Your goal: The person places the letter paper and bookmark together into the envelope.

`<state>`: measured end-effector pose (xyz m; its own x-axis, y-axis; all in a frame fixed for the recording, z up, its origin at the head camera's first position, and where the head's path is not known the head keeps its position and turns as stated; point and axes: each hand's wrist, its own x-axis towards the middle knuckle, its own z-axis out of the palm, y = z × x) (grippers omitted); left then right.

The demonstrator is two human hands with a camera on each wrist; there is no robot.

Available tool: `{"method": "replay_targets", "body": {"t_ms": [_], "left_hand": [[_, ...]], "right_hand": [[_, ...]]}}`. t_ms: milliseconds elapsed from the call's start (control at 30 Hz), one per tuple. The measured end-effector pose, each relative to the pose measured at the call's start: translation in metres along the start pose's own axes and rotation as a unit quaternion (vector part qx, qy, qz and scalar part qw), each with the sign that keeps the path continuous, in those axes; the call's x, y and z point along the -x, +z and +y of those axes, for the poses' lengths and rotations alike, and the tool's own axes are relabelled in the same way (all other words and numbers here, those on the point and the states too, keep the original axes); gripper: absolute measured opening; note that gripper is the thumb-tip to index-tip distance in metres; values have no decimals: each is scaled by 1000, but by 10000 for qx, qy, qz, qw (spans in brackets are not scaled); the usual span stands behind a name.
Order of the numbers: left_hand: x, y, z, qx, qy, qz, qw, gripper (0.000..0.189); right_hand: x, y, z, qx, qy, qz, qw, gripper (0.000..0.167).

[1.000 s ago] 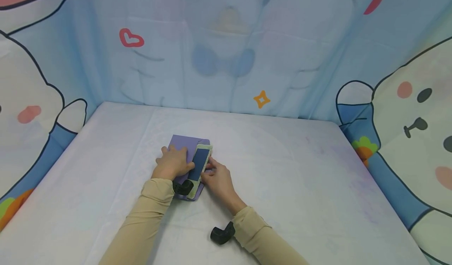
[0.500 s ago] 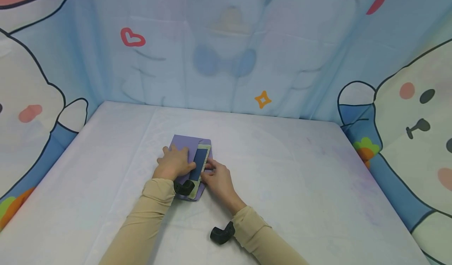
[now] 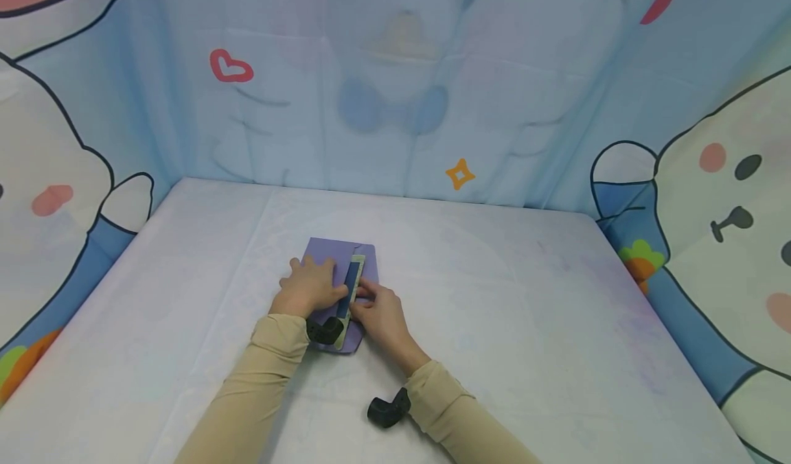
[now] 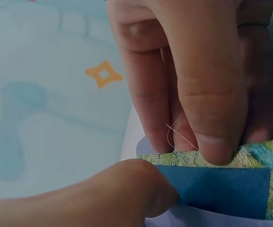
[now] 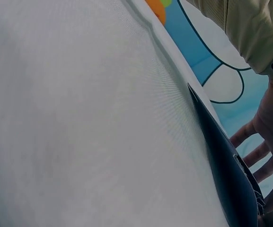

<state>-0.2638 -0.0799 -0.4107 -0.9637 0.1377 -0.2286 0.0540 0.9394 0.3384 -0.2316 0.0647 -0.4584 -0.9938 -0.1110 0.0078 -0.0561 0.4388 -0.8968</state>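
Observation:
A purple envelope (image 3: 330, 248) lies on the table. From it shows a narrow strip of a flat card (image 3: 353, 276) with a dark blue panel and a green-gold brocade border; the rest of the card is hidden on its left side. My left hand (image 3: 307, 287) rests on the envelope with fingers spread, its thumb (image 4: 112, 189) at the blue panel. From the right, my right hand (image 3: 382, 316) pinches the card's brocade edge, thumb on the near face and fingers behind. The right wrist view catches the envelope (image 5: 226, 170) edge-on, dark, with my left hand (image 5: 268, 127) beyond.
A white cloth covers the table (image 3: 494, 313). Behind it hangs a light blue curtain (image 3: 278, 107) with cartoon prints. Black wrist mounts (image 3: 389, 409) sit at both cuffs, the left one overlapping the card's lower end. Loose threads (image 4: 176, 132) show near my right fingers.
The visible strip of the card has become narrower as the card slides left under the envelope's edge. My left hand and the envelope have shifted slightly right. My right hand has hardly moved.

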Motion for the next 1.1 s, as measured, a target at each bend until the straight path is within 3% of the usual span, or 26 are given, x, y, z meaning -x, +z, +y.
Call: {"method": "replay_targets", "body": {"t_ms": [833, 1100], "left_hand": [[5, 2, 8, 131, 168, -7, 9998, 73], [6, 2, 10, 167, 202, -71, 9996, 68]], "right_hand": [[0, -1, -1, 140, 122, -137, 9997, 54], [0, -1, 0, 194, 99, -170, 9996, 54]]}}
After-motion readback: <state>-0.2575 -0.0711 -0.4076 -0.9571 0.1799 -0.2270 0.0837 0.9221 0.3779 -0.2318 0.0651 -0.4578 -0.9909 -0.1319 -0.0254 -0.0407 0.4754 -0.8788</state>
